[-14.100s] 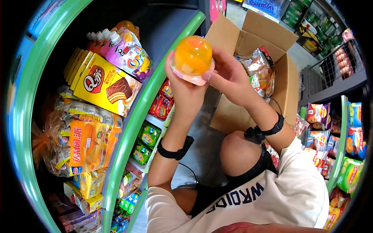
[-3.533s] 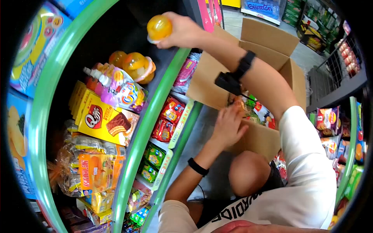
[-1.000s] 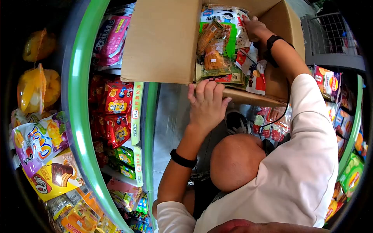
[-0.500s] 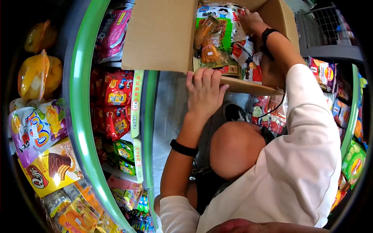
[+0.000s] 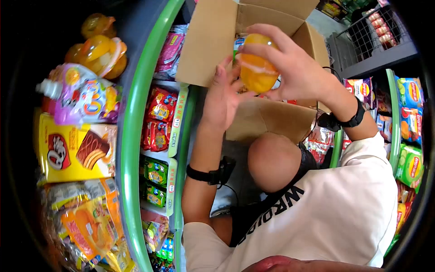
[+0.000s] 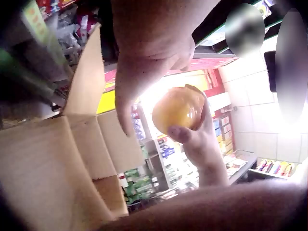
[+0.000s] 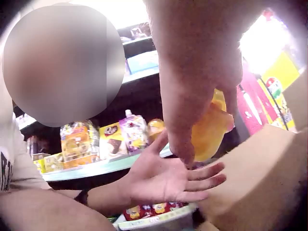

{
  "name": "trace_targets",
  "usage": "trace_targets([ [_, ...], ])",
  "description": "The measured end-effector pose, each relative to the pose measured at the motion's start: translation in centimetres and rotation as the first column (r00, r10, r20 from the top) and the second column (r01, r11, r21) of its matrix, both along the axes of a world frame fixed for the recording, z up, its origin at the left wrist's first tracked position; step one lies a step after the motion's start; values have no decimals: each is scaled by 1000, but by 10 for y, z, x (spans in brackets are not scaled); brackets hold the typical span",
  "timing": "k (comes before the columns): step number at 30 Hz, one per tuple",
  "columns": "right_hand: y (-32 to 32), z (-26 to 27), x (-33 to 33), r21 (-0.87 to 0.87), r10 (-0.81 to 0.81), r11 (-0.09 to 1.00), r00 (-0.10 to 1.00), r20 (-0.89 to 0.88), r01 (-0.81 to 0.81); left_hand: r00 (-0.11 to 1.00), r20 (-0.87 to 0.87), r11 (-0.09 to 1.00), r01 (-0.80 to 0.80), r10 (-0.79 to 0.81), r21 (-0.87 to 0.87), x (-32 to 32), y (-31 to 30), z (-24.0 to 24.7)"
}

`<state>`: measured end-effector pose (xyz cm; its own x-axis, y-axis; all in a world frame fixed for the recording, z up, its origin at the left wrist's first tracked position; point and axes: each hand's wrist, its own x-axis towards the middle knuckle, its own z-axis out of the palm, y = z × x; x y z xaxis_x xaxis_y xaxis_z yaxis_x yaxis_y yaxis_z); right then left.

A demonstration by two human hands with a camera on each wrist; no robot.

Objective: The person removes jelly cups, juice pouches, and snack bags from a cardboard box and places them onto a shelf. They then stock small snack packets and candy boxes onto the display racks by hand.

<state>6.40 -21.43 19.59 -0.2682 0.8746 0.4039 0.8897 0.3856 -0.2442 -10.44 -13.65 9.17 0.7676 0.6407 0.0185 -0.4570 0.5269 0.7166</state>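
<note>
My right hand (image 5: 301, 68) grips an orange fruit jelly cup (image 5: 259, 75), clear with a domed body and a pale rim, above the carton. Its fingers and thumb curl round the sides of the cup. Close beside it is my left hand (image 5: 221, 99), its palm toward the cup. In the right wrist view the left hand (image 7: 161, 178) shows fingers spread and nearly straight, just below the jelly cup (image 7: 210, 132). The left wrist view shows the right thumb across the cup (image 6: 175, 111). Below both hands stands the open cardboard box (image 5: 267, 119), its packets mostly hidden.
On the shelf at left, behind a green rail (image 5: 137, 136), stand jelly cups (image 5: 100, 54), a purple spouted pouch (image 5: 86, 97), a yellow cake box (image 5: 74, 147) and bagged bread (image 5: 86, 222). Lower tiers hold red packets (image 5: 161, 109). Chip bags (image 5: 409, 165) hang at right.
My right hand has come up out of the carton with a jelly cup. My left hand has left the carton's edge and turned its palm toward the cup. The head view has shifted.
</note>
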Motion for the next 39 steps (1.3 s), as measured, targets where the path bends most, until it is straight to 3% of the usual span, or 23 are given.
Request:
trace_targets([
  [1, -1, 8, -17, -5, 42, 999, 998, 36, -42, 931, 325, 961, 226, -166, -157, -7, -1, 16],
  [3, 3, 23, -41, 5, 91, 996, 991, 93, -92, 960, 272, 987, 102, -66, -122, -12, -5, 32],
  [5, 6, 35, -56, 114, 110, 987, 993, 45, -115, 988, 149, 998, -31, 40, -62, -21, -4, 48],
  [6, 6, 43, -57, 56, 156, 987, 986, -61, -153, 978, 147, 987, -137, 149, -89, -22, -8, 57],
  [7, 8, 50, -54, 66, 163, 985, 986, -44, -160, 975, 163, 987, -141, 153, -78, -25, 0, 54],
  [8, 9, 56, -48, -6, 241, 968, 931, -274, -253, 875, 474, 987, 144, -96, -67, -32, 13, 46],
  [9, 11, 61, -43, -56, 284, 933, 821, -495, -356, 625, 718, 913, 405, -306, 36, -36, 21, 38],
  [10, 15, 61, -40, -78, 247, 916, 706, -664, -394, 770, 632, 901, 333, -91, -276, -49, 6, 59],
  [11, 17, 64, -39, -68, 260, 914, 709, -656, -399, 766, 636, 907, 330, -95, -261, -51, 9, 61],
  [13, 20, 71, -41, -178, 84, 902, 562, -823, -394, 669, 709, 882, 448, -222, -147, -54, 17, 63],
  [15, 19, 76, -49, -97, 180, 902, 570, -802, -421, 667, 713, 892, 432, -215, -135, -57, 20, 69],
  [17, 19, 81, -64, -18, 333, 883, 653, -680, -469, 756, 629, 924, 349, -179, -157, -61, 14, 80],
  [18, 23, 83, -72, 12, 354, 858, 573, -740, -514, 755, 631, 925, 347, -179, -154, -61, 13, 81],
  [21, 33, 89, -75, -82, 337, 777, 522, -784, -624, 679, 693, 936, 352, -243, -17, -57, 13, 81],
  [23, 27, 90, -77, -69, 310, 837, 575, -757, -542, 802, 594, 987, 136, -56, -90, -56, 10, 84],
  [24, 22, 87, -79, -63, 256, 895, 624, -739, -442, 914, 398, 990, -116, 75, 79, -54, 9, 87],
  [25, 21, 82, -81, -55, 265, 892, 619, -739, -448, 915, 395, 989, -122, 78, 86, -50, 8, 86],
  [27, 19, 65, -82, 18, 189, 968, 679, -710, -251, 836, 295, 793, -540, 463, 284, -40, 5, 79],
  [28, 19, 59, -87, 11, 153, 973, 615, -774, -229, 792, 323, 671, -611, 518, 420, -37, 5, 78],
  [29, 22, 54, -90, 7, 147, 974, 608, -780, -226, 796, 312, 675, -605, 518, 422, -34, 5, 75],
  [31, 28, 41, -95, 85, 164, 975, 411, -897, -204, 715, 242, 605, -690, 656, 397, -28, -1, 68],
  [37, 36, 38, -90, 88, 147, 981, 368, -918, -173, 723, 209, 636, -683, 658, 360, -26, 0, 79],
  [39, 34, 39, -88, 65, 106, 992, 434, -894, -109, 722, 214, 651, -689, 658, 319, -25, -3, 81],
])
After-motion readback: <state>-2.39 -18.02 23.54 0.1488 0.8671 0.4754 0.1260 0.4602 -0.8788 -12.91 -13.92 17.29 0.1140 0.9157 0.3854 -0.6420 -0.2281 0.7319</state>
